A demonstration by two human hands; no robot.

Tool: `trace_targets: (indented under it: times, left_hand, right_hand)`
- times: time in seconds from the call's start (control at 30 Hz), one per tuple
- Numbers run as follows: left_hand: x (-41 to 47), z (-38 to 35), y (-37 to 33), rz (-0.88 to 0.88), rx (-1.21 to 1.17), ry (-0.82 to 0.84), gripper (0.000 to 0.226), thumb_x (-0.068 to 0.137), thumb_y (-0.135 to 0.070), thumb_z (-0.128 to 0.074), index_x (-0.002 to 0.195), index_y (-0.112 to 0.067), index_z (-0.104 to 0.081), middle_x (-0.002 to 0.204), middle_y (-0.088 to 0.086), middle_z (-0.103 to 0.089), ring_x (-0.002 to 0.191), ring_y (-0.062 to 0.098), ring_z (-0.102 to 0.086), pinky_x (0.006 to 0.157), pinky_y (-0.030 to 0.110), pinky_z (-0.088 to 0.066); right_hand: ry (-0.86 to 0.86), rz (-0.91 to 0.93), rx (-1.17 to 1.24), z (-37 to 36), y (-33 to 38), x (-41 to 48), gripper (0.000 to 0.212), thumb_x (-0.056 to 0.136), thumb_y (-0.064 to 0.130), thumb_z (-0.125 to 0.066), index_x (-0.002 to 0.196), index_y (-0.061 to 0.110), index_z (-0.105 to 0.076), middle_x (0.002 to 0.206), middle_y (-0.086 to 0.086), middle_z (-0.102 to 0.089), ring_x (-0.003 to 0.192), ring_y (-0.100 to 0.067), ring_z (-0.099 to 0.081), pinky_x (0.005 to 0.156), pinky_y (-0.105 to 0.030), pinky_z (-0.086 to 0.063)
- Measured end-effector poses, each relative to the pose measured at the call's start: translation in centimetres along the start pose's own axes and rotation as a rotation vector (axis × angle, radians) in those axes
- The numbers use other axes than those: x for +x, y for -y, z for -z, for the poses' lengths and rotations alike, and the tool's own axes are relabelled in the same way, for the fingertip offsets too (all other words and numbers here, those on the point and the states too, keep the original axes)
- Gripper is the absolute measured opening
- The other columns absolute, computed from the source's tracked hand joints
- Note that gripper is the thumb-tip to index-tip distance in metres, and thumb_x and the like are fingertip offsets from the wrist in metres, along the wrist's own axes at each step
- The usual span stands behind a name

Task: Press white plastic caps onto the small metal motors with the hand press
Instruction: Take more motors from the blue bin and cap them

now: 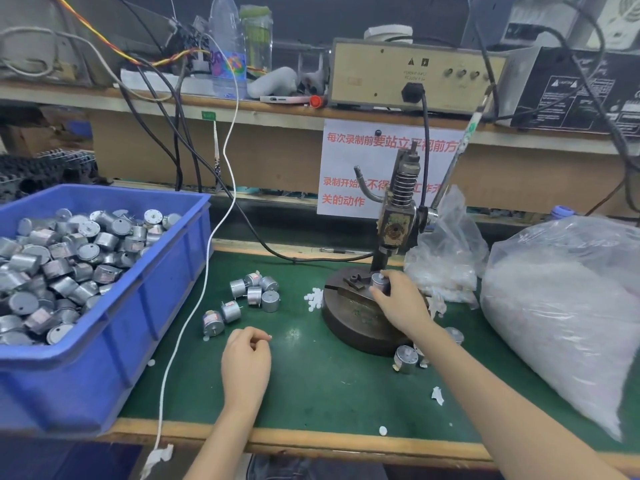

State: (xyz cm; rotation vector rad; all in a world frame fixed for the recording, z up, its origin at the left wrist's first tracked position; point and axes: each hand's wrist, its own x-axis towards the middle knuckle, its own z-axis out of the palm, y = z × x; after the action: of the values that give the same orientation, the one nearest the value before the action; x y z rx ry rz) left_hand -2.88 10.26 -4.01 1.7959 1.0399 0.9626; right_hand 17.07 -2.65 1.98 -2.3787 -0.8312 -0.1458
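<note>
Two bare hands work at a green-topped tabletop [311, 382], seen from above. The right hand [401, 306] grasps a small metal motor [378, 283] seated on the fixture of the hand press [398, 209]. The press stands on a heavy round base [346, 323] toward the back right of the tabletop. The left hand [246, 358] rests near the front edge with its fingers curled, and appears to pinch one white cap [269, 337] between thumb and forefinger.

The right hand's fingers wrap the motor directly under the ram, so pulling the lever [465, 136] before that hand clears could trap them. A motor seated crooked, or a cap set off-centre, would likely be pressed on skewed or crushed. The pinched cap is tiny and could slip away among the stray caps scattered on the tabletop.

The motor is a short silver cylinder standing upright, with a pale spot on top. Whether that spot is a cap already in place cannot be told. Loose motors [254, 294] lie to the left of the base, with a little heap of caps [314, 299] just beside it. A blue bin [145, 306] at the left edge is full of motors. A large clear bag [571, 323] of white pieces sits at the right edge.
</note>
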Motion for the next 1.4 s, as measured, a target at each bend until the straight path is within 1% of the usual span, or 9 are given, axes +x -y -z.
trace_targets:
  times: [0.3,0.47,0.6,0.73,0.87,0.93,1.2,1.3,1.4]
  left_hand:
    - [-0.1,0.2,-0.2,0.003,0.017,0.02,0.024,0.082,0.007,-0.044,0.081,-0.003,-0.065,0.087,0.005,-0.055,0.08,0.024,-0.05,0.064,0.027,-0.027]
    - [-0.1,0.1,-0.3,0.01,0.003,-0.024,0.021,0.081,0.01,-0.045,0.08,-0.002,-0.063,0.087,0.008,-0.05,0.083,0.028,-0.051,0.066,0.026,-0.026]
    - [-0.2,-0.1,-0.4,-0.016,0.082,-0.038,0.021,0.079,0.011,-0.047,0.09,0.002,-0.062,0.096,0.013,-0.049,0.097,0.031,-0.046,0.081,0.027,-0.031]
    - [-0.5,-0.2,-0.5,-0.09,0.305,-0.07,0.028,0.076,0.005,-0.052,0.1,-0.004,-0.062,0.108,0.012,-0.052,0.104,0.031,-0.042,0.088,0.035,-0.029]
    - [-0.3,-0.1,-0.8,-0.257,0.508,-0.078,0.035,0.063,0.008,-0.064,0.097,-0.002,-0.065,0.108,0.017,-0.057,0.1,0.037,-0.053,0.085,0.045,-0.037]
    - [0.5,0.3,-0.5,-0.354,0.594,-0.126,0.041,0.056,0.009,-0.07,0.096,0.001,-0.065,0.108,0.021,-0.06,0.098,0.039,-0.057,0.087,0.05,-0.042]
    - [4.0,0.6,1.4,-0.387,0.764,-0.115,0.052,0.071,-0.007,-0.075,0.119,0.002,-0.056,0.12,0.024,-0.057,0.115,0.037,-0.053,0.103,0.054,-0.032]
    - [4.3,0.5,1.7,-0.289,0.793,-0.082,0.05,0.085,-0.017,-0.062,0.131,-0.004,-0.047,0.129,0.017,-0.051,0.125,0.031,-0.043,0.11,0.047,-0.019]
    - [4.6,0.5,2.0,-0.266,0.753,-0.126,0.051,0.084,-0.017,-0.064,0.13,-0.003,-0.048,0.125,0.017,-0.053,0.121,0.032,-0.045,0.106,0.047,-0.025]
  right_hand:
    - [-0.088,0.076,-0.077,-0.1,0.9,-1.9,0.022,0.086,0.03,-0.063,0.093,0.016,-0.047,0.086,-0.002,-0.055,0.09,-0.026,-0.054,0.072,-0.034,-0.038]
    - [0.036,0.136,0.078,-0.4,1.2,-4.8,0.038,0.081,0.034,-0.067,0.115,0.02,-0.054,0.101,0.004,-0.057,0.1,-0.015,-0.048,0.077,-0.026,-0.036]
    - [0.098,0.359,-0.145,-0.9,0.4,-7.4,0.038,0.084,0.042,-0.062,0.115,0.02,-0.06,0.103,0.003,-0.06,0.1,-0.018,-0.048,0.084,-0.023,-0.032]
    - [0.168,0.365,-0.315,-0.3,-0.4,-8.9,0.038,0.087,0.048,-0.056,0.115,0.024,-0.059,0.106,0.008,-0.059,0.104,-0.016,-0.047,0.086,-0.025,-0.031]
    - [-0.022,0.489,-0.445,-0.2,0.0,-9.8,0.039,0.055,0.036,-0.087,0.085,0.016,-0.07,0.082,0.001,-0.061,0.071,-0.02,-0.059,0.06,-0.03,-0.048]
    - [-0.111,0.515,-0.405,-0.5,0.6,-9.5,0.044,0.052,0.034,-0.087,0.088,0.014,-0.071,0.082,-0.002,-0.061,0.068,-0.022,-0.06,0.057,-0.032,-0.049]
    - [-0.085,0.684,-0.556,-4.7,5.5,-5.0,0.022,0.052,0.03,-0.085,0.071,0.025,-0.074,0.072,0.013,-0.064,0.074,-0.011,-0.063,0.076,-0.02,-0.05]
    - [0.036,0.617,-0.69,-6.6,6.5,-3.6,0.025,0.078,0.023,-0.066,0.102,0.018,-0.069,0.1,0.003,-0.066,0.104,-0.017,-0.056,0.106,-0.029,-0.034]
    - [0.081,0.544,-0.783,-7.9,7.0,-2.8,0.037,0.088,0.015,-0.054,0.123,0.004,-0.056,0.121,-0.01,-0.059,0.125,-0.023,-0.043,0.116,-0.038,-0.015]
